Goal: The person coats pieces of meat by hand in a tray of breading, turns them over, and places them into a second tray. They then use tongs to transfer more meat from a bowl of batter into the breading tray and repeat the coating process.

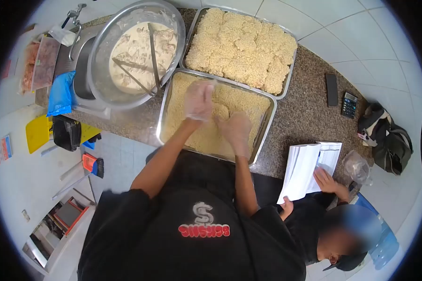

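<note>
Both my hands wear thin clear gloves and work over a metal tray [262, 146] spread with pale breadcrumbs [179, 122]. My left hand [199, 100] is turned on its side above the crumbs, its fingers stretched out and slightly blurred. A crumb-coated piece of food [221, 111] lies between the two hands. My right hand [237, 132] reaches down at the near edge of that piece, its fingertips blurred and partly hidden in the crumbs. Directly behind is a second metal tray [290, 83] heaped with breaded pieces [241, 47].
A large metal bowl [97, 65] of creamy batter with tongs [154, 56] stands at left, beside a blue bag [62, 93]. On the right of the granite counter [301, 112] lie a phone [331, 90] and a calculator [349, 104]. A person there holds an open book [301, 165].
</note>
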A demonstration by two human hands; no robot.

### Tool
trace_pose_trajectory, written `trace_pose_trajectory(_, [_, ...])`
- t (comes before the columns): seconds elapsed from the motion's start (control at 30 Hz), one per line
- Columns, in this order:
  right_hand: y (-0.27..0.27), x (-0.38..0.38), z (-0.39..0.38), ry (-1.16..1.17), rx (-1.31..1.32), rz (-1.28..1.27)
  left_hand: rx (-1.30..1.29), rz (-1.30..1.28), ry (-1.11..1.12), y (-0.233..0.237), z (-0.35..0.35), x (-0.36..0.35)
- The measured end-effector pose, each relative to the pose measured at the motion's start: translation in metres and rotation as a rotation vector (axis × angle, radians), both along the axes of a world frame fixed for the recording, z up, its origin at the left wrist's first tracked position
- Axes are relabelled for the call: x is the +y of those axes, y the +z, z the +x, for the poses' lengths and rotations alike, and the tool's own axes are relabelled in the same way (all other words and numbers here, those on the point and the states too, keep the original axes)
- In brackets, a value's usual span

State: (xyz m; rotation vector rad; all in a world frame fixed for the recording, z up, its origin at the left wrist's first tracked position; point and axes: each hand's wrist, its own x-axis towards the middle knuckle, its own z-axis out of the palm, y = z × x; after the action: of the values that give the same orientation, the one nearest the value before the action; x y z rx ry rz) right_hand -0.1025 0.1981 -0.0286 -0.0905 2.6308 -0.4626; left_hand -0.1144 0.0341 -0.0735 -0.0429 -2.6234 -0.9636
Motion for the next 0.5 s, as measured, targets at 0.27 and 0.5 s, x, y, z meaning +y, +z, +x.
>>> trace_pose_trajectory(0.27, [0.075, -0.038, 0.033, -0.404, 0.042, -0.55, -0.571, 1.172, 0.325, 0.013, 0.053, -0.051])
trace_pose_trajectory(0.5, [0.062, -0.02, 0.084, -0.173, 0.292, -0.168, -0.404, 0.323, 0.395, 0.017, 0.076, -0.074])
